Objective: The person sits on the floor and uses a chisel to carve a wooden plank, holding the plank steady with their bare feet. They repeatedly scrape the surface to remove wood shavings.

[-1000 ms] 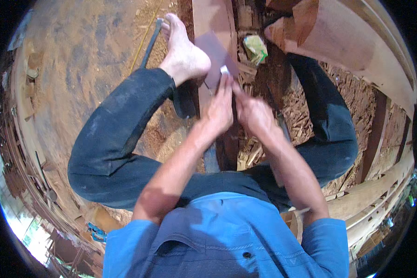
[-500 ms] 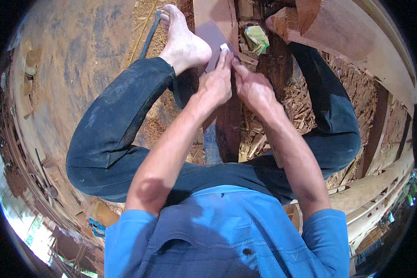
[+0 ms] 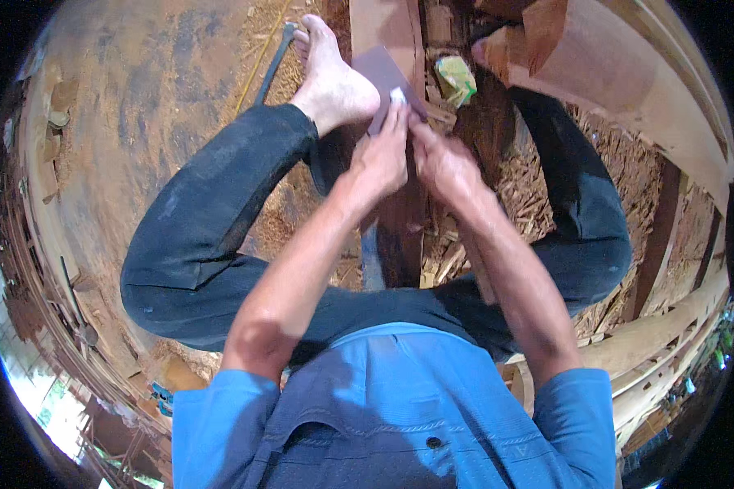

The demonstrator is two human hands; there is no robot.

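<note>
I see both hands meeting over a flat, dull purple-brown rectangular sheet (image 3: 381,72) that lies tilted on a long reddish wooden plank (image 3: 400,220) running between the knees. The left hand (image 3: 383,155) is curled, its fingertips (image 3: 397,99) pressing the sheet's near edge; the right hand (image 3: 440,163) is loosely closed beside it, thumb touching the same edge, though I cannot tell whether it pinches anything. A bare foot (image 3: 330,73) rests just left of the sheet, touching it. A crumpled green-and-yellow packet (image 3: 455,77) lies just right. A thin dark metal rod (image 3: 271,65) lies beyond the foot. Wood chips (image 3: 538,187) crowd the right; the worn brown floor (image 3: 139,106) on the left lies open.
</note>
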